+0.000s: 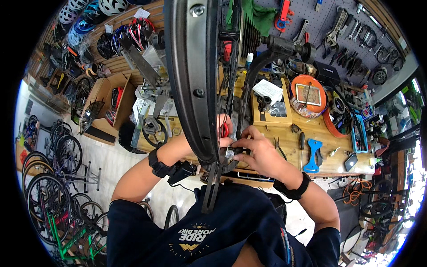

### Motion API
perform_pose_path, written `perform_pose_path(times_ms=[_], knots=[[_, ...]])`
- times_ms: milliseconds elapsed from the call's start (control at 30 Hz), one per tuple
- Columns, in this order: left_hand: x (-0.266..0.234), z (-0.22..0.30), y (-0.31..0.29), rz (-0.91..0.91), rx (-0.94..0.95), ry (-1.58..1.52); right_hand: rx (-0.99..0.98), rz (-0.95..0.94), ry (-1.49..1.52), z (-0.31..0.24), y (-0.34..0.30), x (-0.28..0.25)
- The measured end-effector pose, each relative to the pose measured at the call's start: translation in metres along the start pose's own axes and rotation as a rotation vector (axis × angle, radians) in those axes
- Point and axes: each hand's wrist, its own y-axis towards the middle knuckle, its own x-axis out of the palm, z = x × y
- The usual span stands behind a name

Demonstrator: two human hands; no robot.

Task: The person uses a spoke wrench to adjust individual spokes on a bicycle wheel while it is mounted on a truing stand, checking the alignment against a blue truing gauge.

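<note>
A bicycle wheel with a dark rim (189, 80) stands upright in a truing stand (254, 66), close before me. A stack of cogs (250, 38) sits at its hub. My left hand (225, 121) is partly hidden behind the rim, its fingers closed around a small red tool (225, 130) beside the spokes. My right hand (260, 153) is to the right of the rim, with thumb and fingers pinched at a small dark part low on the stand; what exactly they grip is unclear. Below the rim, a slotted metal bar (212, 191) points toward my chest.
On the wooden bench (284, 133) lie a blue plastic tool (313, 155), a screwdriver (302, 141), an orange round tub (308, 91) and a cardboard box lid (272, 113). Hand tools hang on the pegboard (311, 35). An open carton (104, 109) and parked bicycles (58, 196) are at left.
</note>
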Motion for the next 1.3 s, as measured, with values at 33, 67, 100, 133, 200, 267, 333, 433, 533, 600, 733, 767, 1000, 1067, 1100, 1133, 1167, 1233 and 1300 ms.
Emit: perform_pose_path(times_ms=[33,67,100,133,200,267,333,433,533,600,733,767,1000,1067,1100,1133,1167,1233,1300], knots=[[-0.001,0.002,0.001,-0.01,-0.008,0.01,-0.052,0.021,0.022,0.005,-0.001,0.0],[-0.002,0.004,0.003,-0.021,-0.017,0.02,-0.105,0.043,0.044,0.012,-0.003,-0.001],[-0.003,0.004,0.003,-0.029,-0.03,0.027,-0.158,0.059,0.069,0.016,-0.005,-0.002],[-0.002,0.002,0.004,-0.038,-0.033,-0.001,-0.082,0.085,0.104,0.018,-0.008,-0.004],[0.0,-0.005,0.006,-0.06,-0.038,-0.056,0.073,0.139,0.173,0.019,-0.014,-0.008],[0.001,-0.012,0.011,-0.114,-0.063,-0.135,0.169,0.01,0.227,0.026,-0.019,-0.003],[0.003,-0.014,0.015,-0.155,-0.118,-0.225,0.186,-0.015,0.231,0.026,-0.022,0.0],[0.008,-0.026,0.016,-0.133,-0.167,-0.299,0.193,0.01,0.209,0.025,-0.024,0.003],[0.01,-0.028,0.017,-0.106,-0.151,-0.305,0.128,0.09,0.208,0.022,-0.026,0.004],[0.009,-0.03,0.018,-0.117,-0.166,-0.253,0.119,0.083,0.219,0.022,-0.026,0.004],[0.006,-0.025,0.021,-0.145,-0.19,-0.209,0.147,0.067,0.195,0.021,-0.025,0.003],[0.007,-0.025,0.021,-0.14,-0.188,-0.198,0.176,0.053,0.191,0.021,-0.025,0.004],[0.006,-0.026,0.023,-0.164,-0.194,-0.187,0.522,-0.058,0.654,0.034,-0.02,0.016],[0.006,-0.027,0.024,-0.166,-0.186,-0.185,0.555,-0.064,0.668,0.033,-0.019,0.016],[0.006,-0.026,0.024,-0.173,-0.182,-0.194,0.572,-0.067,0.656,0.03,-0.018,0.015],[0.005,-0.025,0.023,-0.181,-0.178,-0.204,0.59,-0.07,0.644,0.028,-0.017,0.013],[0.004,-0.024,0.023,-0.189,-0.173,-0.214,0.6,-0.076,0.645,0.026,-0.016,0.011],[0.004,-0.023,0.023,-0.188,-0.169,-0.228,0.62,-0.087,0.65,0.024,-0.016,0.008],[0.003,-0.023,0.023,-0.19,-0.16,-0.233,0.48,-0.041,0.623,0.034,-0.018,0.016]])
